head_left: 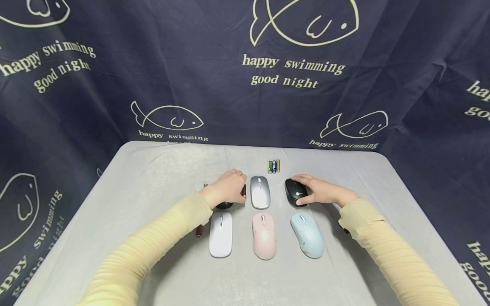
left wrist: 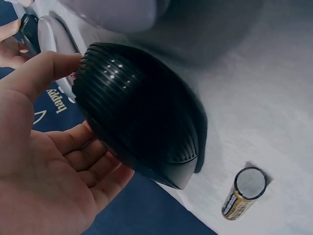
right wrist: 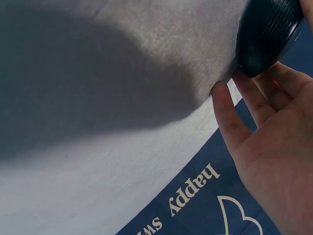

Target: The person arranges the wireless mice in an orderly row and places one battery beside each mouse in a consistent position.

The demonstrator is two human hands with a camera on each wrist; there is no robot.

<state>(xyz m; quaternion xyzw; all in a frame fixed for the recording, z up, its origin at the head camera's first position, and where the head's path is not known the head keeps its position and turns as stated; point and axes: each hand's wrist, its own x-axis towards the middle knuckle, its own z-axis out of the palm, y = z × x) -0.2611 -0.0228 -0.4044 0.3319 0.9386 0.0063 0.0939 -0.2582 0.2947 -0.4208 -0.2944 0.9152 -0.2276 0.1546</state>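
My left hand [head_left: 229, 187] grips a black computer mouse [left wrist: 142, 107] with ribbed sides, thumb on one side and fingers along the other. In the head view that hand covers most of the mouse. A dark red piece [head_left: 243, 192] shows beside its fingertips. On the right, my right hand [head_left: 319, 190] holds a second black computer mouse [head_left: 294, 191], the thumb at its near end and the fingers over its far side. Between the two hands lies a silver-grey mouse [head_left: 260, 192]. A gold-and-black battery [left wrist: 240, 193] lies near the left-hand mouse.
Nearer the person, a white mouse [head_left: 220, 235], a pink mouse [head_left: 264, 236] and a light blue mouse [head_left: 308, 236] form a row. Several batteries [head_left: 274, 166] lie together farther back. A dark red battery [head_left: 199, 230] is partly behind the left sleeve. Everything sits on a grey-white table [head_left: 172, 165] before dark blue cloth.
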